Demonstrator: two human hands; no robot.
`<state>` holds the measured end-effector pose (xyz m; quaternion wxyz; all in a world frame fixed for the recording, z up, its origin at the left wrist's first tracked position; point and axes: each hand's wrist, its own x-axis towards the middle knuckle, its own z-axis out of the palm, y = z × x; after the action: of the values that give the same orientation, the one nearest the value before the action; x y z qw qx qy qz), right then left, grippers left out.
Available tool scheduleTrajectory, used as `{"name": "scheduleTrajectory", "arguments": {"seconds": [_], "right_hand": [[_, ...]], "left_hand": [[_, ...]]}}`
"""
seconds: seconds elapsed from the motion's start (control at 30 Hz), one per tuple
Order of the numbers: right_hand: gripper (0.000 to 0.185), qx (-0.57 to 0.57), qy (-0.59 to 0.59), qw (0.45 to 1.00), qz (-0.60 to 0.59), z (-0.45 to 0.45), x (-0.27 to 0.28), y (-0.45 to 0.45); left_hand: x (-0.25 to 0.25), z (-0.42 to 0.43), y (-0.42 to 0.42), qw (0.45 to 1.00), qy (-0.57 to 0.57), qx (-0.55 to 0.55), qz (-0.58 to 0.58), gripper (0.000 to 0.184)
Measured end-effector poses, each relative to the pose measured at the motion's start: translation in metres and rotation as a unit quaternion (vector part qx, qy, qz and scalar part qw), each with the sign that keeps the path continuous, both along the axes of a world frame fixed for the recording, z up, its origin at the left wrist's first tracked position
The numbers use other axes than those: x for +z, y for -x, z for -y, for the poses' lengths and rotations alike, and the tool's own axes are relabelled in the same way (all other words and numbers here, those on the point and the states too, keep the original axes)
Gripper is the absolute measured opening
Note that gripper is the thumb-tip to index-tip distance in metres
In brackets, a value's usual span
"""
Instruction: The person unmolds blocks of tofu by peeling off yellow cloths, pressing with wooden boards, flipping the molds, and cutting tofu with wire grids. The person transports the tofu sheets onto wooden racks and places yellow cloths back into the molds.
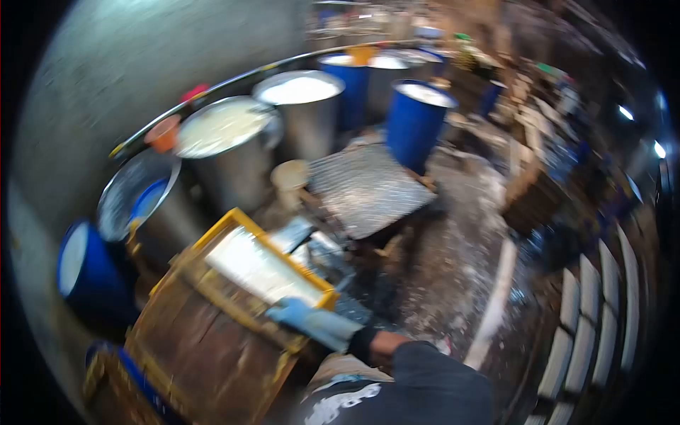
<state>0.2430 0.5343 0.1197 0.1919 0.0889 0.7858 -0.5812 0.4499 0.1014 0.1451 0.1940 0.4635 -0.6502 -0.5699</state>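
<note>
My right hand (308,322), in a light blue glove, reaches in from the lower right. It touches the near edge of a yellow-rimmed rectangular box (237,219), where a brown wooden board (212,340) meets it. Motion blur smears the fingers, so their grip does not show. White material (258,265), smooth on top, fills the part of the box that the board leaves uncovered. My left hand is out of view.
Large metal drums (234,166) and blue barrels (418,131), several with white contents, line the wall. A metal-topped low table (368,188) stands ahead. Long pale blocks (584,340) lie in rows at right. The floor (453,262) looks wet.
</note>
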Motion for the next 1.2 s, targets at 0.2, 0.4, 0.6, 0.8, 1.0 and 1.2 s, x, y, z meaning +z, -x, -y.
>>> {"name": "scheduleTrajectory", "arguments": {"seconds": [0.2,0.4,0.6,0.8,1.0,1.2], "right_hand": [[0.061,-0.068,-0.039,0.997,-0.003,-0.08,-0.029,0.024],[0.057,-0.078,-0.061,0.994,0.052,-0.111,-0.054,0.077],[0.061,0.032,-0.285,0.958,-0.004,-0.111,0.0,0.111],[0.036,0.126,-0.376,0.887,-0.238,-0.067,0.004,0.102],[0.05,0.214,-0.307,0.823,-0.426,0.016,-0.019,0.135],[0.064,0.206,-0.357,0.796,-0.444,0.053,-0.084,0.233]], "left_hand": [[-0.026,-0.041,0.051,0.994,-0.015,-0.099,-0.049,0.043],[-0.036,-0.066,0.121,0.992,-0.005,-0.127,-0.009,0.045],[-0.068,-0.05,0.168,0.982,0.07,-0.154,0.08,0.047],[-0.057,-0.074,0.186,0.894,0.372,-0.175,0.177,0.053],[-0.075,-0.068,0.251,0.878,0.385,-0.273,0.078,0.061],[-0.117,-0.069,0.313,0.824,0.431,-0.339,0.141,0.091]]}}
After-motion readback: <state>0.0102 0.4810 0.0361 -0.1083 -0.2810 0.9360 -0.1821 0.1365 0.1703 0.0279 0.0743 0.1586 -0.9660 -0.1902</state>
